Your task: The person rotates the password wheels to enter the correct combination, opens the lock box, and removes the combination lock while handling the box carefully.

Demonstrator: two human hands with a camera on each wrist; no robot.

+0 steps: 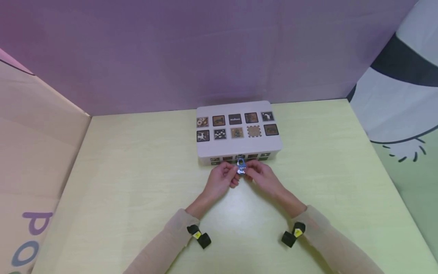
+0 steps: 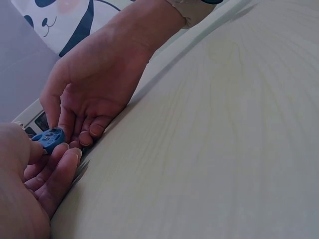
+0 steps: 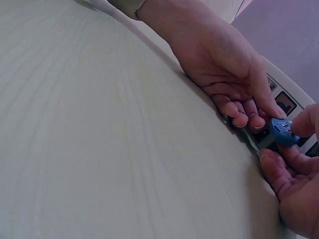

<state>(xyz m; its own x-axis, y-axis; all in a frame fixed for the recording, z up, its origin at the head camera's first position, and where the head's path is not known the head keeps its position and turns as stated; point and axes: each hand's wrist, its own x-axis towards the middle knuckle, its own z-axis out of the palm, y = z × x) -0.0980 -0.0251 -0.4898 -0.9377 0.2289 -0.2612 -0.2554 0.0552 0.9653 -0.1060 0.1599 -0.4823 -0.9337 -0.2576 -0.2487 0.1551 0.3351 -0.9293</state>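
Observation:
A small blue combination padlock (image 1: 241,169) is held at the front face of a white box (image 1: 239,144) printed with little square pictures. Its metal shackle points toward the box; whether it passes through a clasp is too small to tell. My left hand (image 1: 220,179) pinches the padlock's left side between thumb and fingers. From the right, my right hand (image 1: 266,178) pinches the other side, its thumb close to the number dials. Both wrist views show the blue padlock (image 2: 51,139) between the two hands, dials partly visible. Curled lower fingers of both hands are near the tabletop.
The box stands near the back edge of a pale wooden table (image 1: 137,182), close to a purple wall (image 1: 178,57). Printed panels flank the table on both sides. Each sleeve carries a black strapped wrist camera (image 1: 204,240).

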